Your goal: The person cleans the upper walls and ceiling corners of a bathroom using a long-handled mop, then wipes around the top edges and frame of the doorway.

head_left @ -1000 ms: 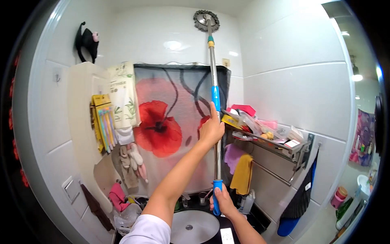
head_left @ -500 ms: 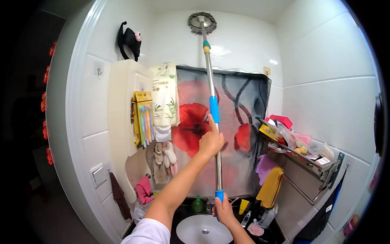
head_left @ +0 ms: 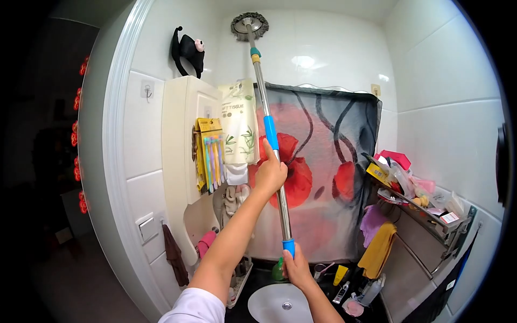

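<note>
A long-handled mop slants up in front of me, with a metal pole and blue grips. Its round grey mop head is up against the white tiled wall near the ceiling. My left hand is closed around the pole just below the upper blue grip, its index finger pointing up along it. Lower down, my right hand wraps the blue end of the handle above the white sink. A cloth with red flowers hangs behind the pole.
On the left stands a cream cabinet with packaged toothbrushes and a tissue bag. A cluttered metal rack juts out on the right, with a mustard towel below. Bottles and tubes surround the sink.
The mop head has moved left along the upper wall, and the pole now leans further left. Both hands keep their hold. My view has shifted slightly to the left.
</note>
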`<state>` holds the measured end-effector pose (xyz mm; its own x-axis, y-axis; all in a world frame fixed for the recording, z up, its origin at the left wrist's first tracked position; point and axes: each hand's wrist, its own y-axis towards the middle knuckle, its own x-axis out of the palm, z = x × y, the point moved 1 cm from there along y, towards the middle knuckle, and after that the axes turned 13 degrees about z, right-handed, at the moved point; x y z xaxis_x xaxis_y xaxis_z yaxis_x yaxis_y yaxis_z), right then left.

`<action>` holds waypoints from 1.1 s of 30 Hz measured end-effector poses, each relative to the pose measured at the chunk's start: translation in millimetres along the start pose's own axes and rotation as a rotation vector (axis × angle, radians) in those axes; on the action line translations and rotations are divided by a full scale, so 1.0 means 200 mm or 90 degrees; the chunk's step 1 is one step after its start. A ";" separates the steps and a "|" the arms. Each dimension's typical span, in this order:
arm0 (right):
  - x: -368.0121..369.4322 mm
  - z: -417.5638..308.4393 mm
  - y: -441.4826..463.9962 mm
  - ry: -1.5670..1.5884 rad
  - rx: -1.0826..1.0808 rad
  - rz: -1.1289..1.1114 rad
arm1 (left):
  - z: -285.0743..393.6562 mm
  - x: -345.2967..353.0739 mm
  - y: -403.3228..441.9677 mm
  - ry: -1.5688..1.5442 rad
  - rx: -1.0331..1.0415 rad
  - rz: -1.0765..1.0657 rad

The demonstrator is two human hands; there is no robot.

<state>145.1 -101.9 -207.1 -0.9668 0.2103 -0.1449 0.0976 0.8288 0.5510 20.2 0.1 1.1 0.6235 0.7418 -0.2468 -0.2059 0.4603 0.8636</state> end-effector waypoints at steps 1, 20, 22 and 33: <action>0.01 0.01 -0.01 0.014 0.019 -0.021 | -0.01 -0.01 -0.01 0.001 -0.004 0.002; 0.19 0.19 -0.04 0.492 0.240 -0.324 | -0.32 -0.05 -0.09 -0.183 0.048 0.077; 0.20 0.19 -0.05 0.636 0.296 -0.419 | -0.30 -0.06 -0.11 -0.588 -0.094 0.008; 0.13 0.10 -0.05 0.820 0.354 -0.538 | -0.13 -0.15 -0.02 -0.904 -0.250 -0.066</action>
<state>124.5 -94.4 -232.8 -0.3055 -0.6826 0.6638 -0.7373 0.6107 0.2887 -16.9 -10.8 -6.4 0.8003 -0.2836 0.5283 -0.1568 0.7515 0.6409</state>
